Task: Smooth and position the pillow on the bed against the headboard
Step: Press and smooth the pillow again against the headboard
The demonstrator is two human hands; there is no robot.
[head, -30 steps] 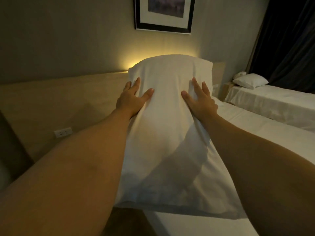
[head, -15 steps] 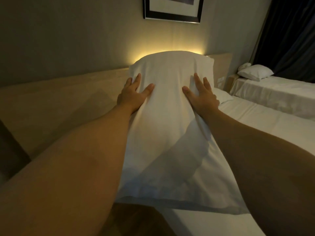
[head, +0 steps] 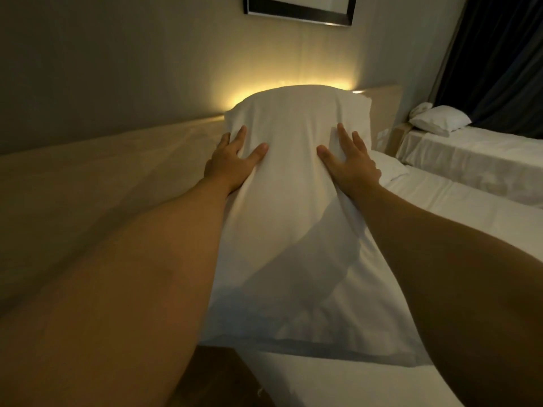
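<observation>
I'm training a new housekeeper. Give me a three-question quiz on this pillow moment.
1. True or false: both hands lie flat on the pillow.
2. What glows behind the pillow's top: A) a warm light, B) a television, C) a window?
3. Fill in: a second pillow lies on the other ____.

Key: 1 true, the left hand and right hand press it, fingers spread; 2 A; 3 bed.

Two pillows (head: 293, 183) (head: 439, 120), two beds (head: 367, 383) (head: 484, 160), one framed picture (head: 299, 8).

The framed picture (head: 299, 10) is cut off by the top edge; the pillow (head: 293, 201) hides the headboard (head: 382, 113) middle.
</observation>
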